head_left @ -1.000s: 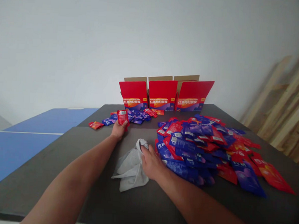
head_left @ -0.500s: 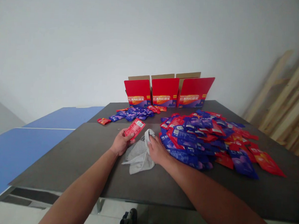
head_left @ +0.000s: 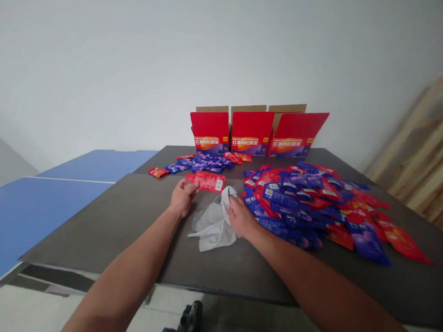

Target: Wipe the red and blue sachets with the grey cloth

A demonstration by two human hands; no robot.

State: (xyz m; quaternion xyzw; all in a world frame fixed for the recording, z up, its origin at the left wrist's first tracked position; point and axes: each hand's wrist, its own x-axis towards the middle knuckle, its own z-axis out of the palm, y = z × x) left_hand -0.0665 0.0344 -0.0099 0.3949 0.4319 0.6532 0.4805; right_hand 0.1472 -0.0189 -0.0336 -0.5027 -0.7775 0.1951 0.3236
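Pinched by its left end, a red pouch (head_left: 209, 181) with a white barcode label is in my left hand (head_left: 182, 197), lying nearly level above the dark table (head_left: 128, 240). My right hand (head_left: 242, 217) grips a light grey cloth (head_left: 216, 230), whose loose folds hang down onto the tabletop. Right beside that hand rises a big heap of blue and red pouches (head_left: 293, 204). A smaller group of blue and red pouches (head_left: 207, 163) lies farther back, beyond my left hand.
Three open red boxes (head_left: 251, 133) stand in a row at the back, flaps raised. A lone red pouch (head_left: 158, 172) lies at the left. Beside the table is a blue table (head_left: 75, 193); wooden slats (head_left: 423, 147) lean at the right.
The red pouch has turned from slanting upward to nearly level, pointing right. My left hand has turned with it. My right hand still holds the cloth, and the view has shifted slightly.
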